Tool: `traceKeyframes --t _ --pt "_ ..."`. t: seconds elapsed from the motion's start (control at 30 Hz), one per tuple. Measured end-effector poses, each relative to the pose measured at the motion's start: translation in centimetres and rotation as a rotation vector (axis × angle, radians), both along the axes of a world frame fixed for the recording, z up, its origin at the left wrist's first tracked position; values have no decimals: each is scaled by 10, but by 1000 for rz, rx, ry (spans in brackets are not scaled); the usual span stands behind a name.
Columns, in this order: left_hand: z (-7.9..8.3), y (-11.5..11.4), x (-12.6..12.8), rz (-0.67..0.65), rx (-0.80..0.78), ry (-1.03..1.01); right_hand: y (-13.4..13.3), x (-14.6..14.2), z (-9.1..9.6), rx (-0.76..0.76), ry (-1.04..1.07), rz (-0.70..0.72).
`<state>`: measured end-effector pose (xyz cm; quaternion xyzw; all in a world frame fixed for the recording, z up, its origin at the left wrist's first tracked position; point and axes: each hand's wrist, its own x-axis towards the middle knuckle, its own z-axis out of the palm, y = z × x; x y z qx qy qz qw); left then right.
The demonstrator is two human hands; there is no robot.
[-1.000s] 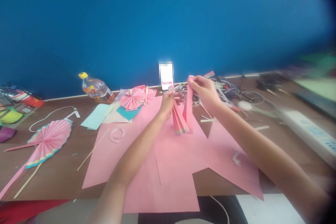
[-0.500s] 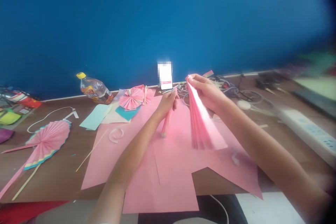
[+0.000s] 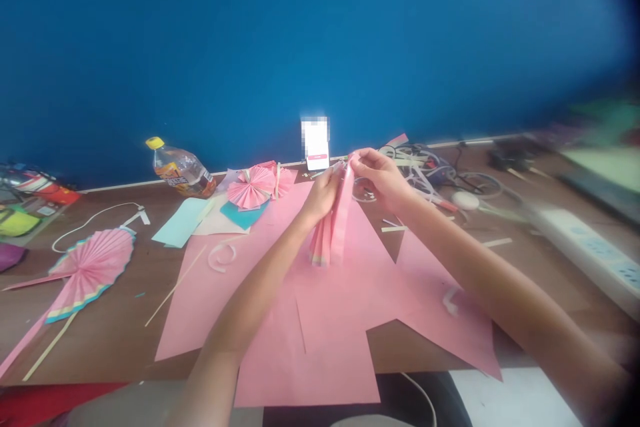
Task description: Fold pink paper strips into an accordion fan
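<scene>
My left hand is closed on a pleated pink paper whose lower end has a pale, striped edge and spreads slightly. Close beside it hangs a second pleated pink paper, folded into a narrow bundle. My right hand pinches that second piece at its top end. The two pieces are side by side, and I cannot tell whether their folds are joined. Below both hands lie large pink paper sheets that overlap on the brown table.
A finished-looking pink fan lies at left. Behind are a tilted bottle, pink paper rosettes, light blue paper and a lit phone. Cables and paper strips clutter the back right, near a white power strip.
My right hand has moved left, bringing its pleated paper against the one in my left hand. That paper was fanned wide and is now narrow. My left hand has barely moved.
</scene>
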<state>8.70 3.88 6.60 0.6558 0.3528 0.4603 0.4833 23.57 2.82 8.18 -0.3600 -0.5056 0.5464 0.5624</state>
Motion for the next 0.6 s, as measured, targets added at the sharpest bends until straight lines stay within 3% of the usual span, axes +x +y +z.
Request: traceKeyframes --t 0.3,0.6 --pt "5 -4 -1 59 69 70 0 1 -3 46 -71 44" --pt "7 -8 -3 145 197 146 4 4 -6 174 -189 -16"
